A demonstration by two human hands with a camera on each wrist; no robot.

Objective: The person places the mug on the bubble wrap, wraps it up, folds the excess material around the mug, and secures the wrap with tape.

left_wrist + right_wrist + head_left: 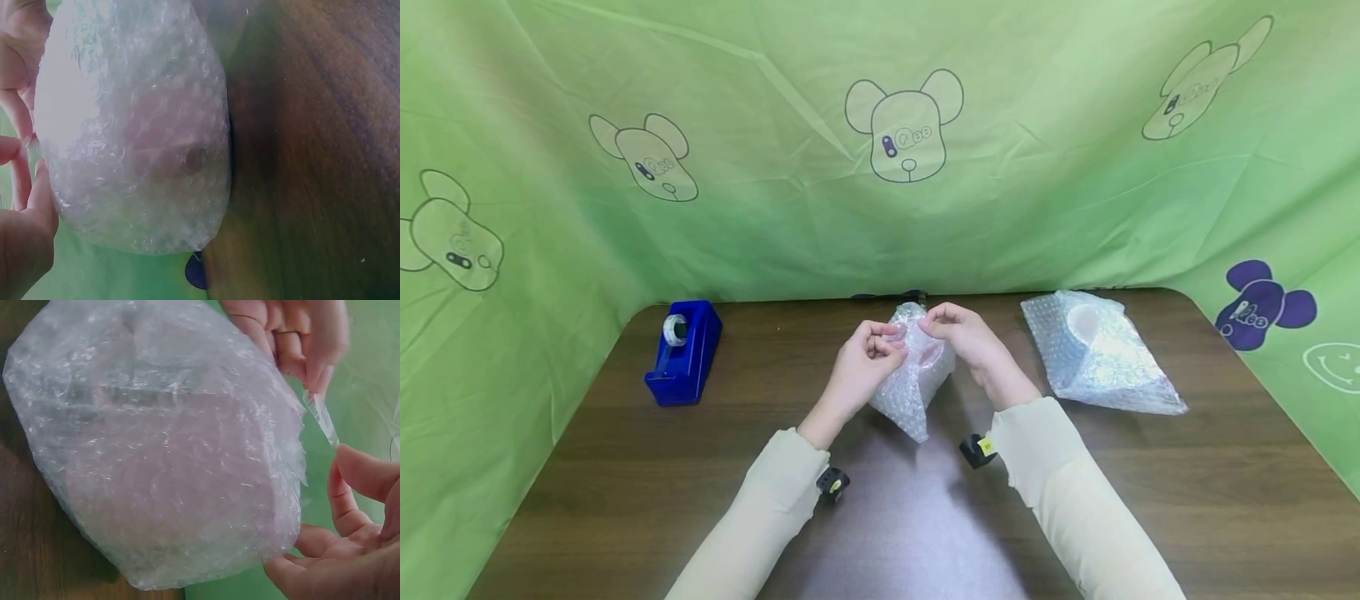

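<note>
A pinkish object (pixel 187 462) shows through the bubble wrap (pixel 144 562) around it; its kind cannot be made out. This bundle stands on the table between the two hands. A short clear strip of tape (pixel 321 419) spans the hands above the wrap. One end of it is pinched by the left hand (pixel 871 358) between thumb and finger. The right hand (pixel 966 337) pinches the other end, while its lower fingers touch the side of the bundle in the right wrist view.
On the left of the brown table (pixel 715 517) stands a blue tape dispenser (pixel 688 354) with a roll of tape (pixel 675 330). A second bubble-wrapped bundle (pixel 1105 358) lies at the right. Green printed cloth (pixel 760 208) hangs behind and at the sides.
</note>
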